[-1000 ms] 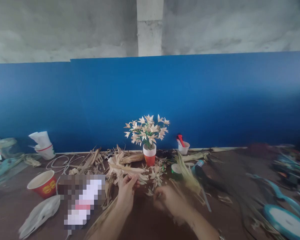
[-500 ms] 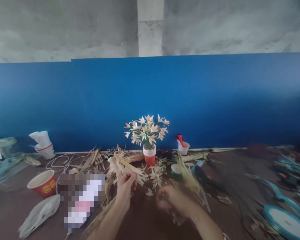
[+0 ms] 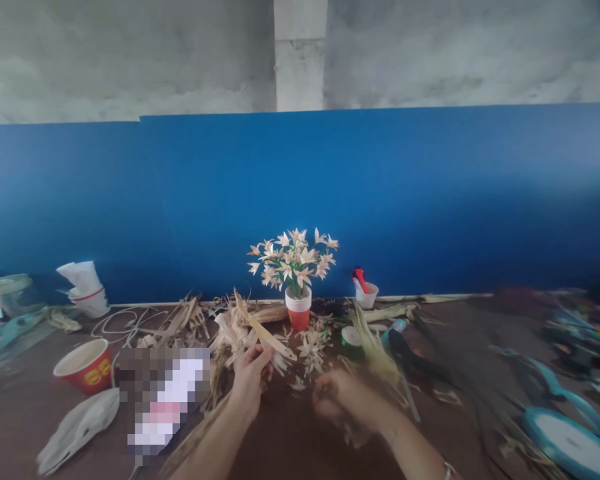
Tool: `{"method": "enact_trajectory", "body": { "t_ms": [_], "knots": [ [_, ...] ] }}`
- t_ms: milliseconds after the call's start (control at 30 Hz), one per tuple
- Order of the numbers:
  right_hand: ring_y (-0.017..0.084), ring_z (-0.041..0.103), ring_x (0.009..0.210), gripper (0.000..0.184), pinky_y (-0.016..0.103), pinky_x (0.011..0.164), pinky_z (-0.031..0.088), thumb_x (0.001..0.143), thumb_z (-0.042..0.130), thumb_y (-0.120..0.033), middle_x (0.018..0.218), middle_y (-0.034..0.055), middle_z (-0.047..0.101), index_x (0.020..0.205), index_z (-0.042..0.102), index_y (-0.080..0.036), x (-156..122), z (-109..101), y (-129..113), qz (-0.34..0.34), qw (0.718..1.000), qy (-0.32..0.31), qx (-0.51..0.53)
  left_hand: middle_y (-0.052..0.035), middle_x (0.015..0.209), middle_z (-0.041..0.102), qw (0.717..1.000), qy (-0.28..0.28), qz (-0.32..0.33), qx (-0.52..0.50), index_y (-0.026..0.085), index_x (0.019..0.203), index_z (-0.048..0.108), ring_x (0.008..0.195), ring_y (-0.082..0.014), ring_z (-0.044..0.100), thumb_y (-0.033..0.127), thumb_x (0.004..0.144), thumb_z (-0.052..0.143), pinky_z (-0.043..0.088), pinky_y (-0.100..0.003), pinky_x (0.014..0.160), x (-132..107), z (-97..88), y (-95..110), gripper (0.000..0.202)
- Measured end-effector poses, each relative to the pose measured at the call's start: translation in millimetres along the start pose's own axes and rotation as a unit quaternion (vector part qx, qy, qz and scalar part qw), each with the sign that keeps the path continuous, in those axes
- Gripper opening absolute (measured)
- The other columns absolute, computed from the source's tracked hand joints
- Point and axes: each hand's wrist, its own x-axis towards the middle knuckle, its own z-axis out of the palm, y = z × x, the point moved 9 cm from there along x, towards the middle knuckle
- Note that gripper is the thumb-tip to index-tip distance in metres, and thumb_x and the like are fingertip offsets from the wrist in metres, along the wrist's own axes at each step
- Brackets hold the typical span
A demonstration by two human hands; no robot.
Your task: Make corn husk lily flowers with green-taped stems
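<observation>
My left hand [image 3: 253, 373] is closed in a pinch on a long pale strip of dried corn husk [image 3: 266, 337], which slants up and to the left from the fingers. Facing it, my right hand [image 3: 335, 393] is curled closed and slightly blurred; what lies in its fingers, if anything, I cannot make out. Between and beyond the hands lie several loose cream husk flowers [image 3: 313, 350]. Past them stands an orange and white pot [image 3: 299, 313] holding a bunch of cream star-shaped flowers [image 3: 294, 260] on green stems.
Dried husks [image 3: 185, 320] are heaped at left, near a red paper cup [image 3: 84, 367] and a white plastic bag [image 3: 77, 430]. To the right lie a green tape roll [image 3: 351, 337], a white cup [image 3: 367, 295] with a red-handled tool and a blue ribbon spool [image 3: 573, 443]. A blue panel [image 3: 300, 173] rises behind.
The husk strip at my left hand has turned a little, its far end now pointing more steeply upward. Both hands stay in nearly the same place.
</observation>
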Motion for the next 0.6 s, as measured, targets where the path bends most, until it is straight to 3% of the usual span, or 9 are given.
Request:
{"method": "enact_trajectory", "body": {
  "t_ms": [133, 367, 600],
  "knots": [
    [0.003, 0.038, 0.030, 0.005, 0.012, 0.031, 0.030, 0.063, 0.060, -0.018, 0.038, -0.0086, 0.049, 0.067, 0.060, -0.016, 2.5, 1.1, 0.1, -0.021, 1.000, -0.007, -0.003, 0.0079, 0.040, 0.046, 1.000, 0.010, 0.013, -0.017, 0.017, 0.060, 0.049, 0.036, -0.0036, 0.037, 0.033, 0.052, 0.078, 0.027, -0.015, 0.037, 2.6, -3.4, 0.9, 0.034],
    [0.004, 0.041, 0.032, 0.011, 0.011, 0.032, 0.030, 0.063, 0.059, -0.021, 0.042, -0.0080, 0.053, 0.072, 0.062, -0.016, 5.7, 0.6, 2.5, -0.029, 0.999, -0.001, -0.029, 0.0072, 0.040, 0.046, 0.998, -0.042, -0.037, 0.009, 0.016, 0.054, 0.049, 0.036, -0.0032, 0.038, 0.034, 0.049, 0.080, 0.026, -0.015, 0.036, 2.4, 6.1, -9.3, 0.036],
    [0.005, 0.041, 0.031, 0.008, 0.012, 0.030, 0.029, 0.061, 0.061, -0.019, 0.039, -0.0083, 0.050, 0.069, 0.061, -0.016, 0.2, 1.9, -3.4, -0.023, 0.999, 0.004, -0.047, 0.0074, 0.043, 0.047, 0.998, -0.041, -0.049, 0.005, 0.015, 0.054, 0.050, 0.037, -0.0030, 0.040, 0.029, 0.047, 0.081, 0.027, -0.014, 0.036, 0.5, 7.8, -9.7, 0.034]
  ]
}}
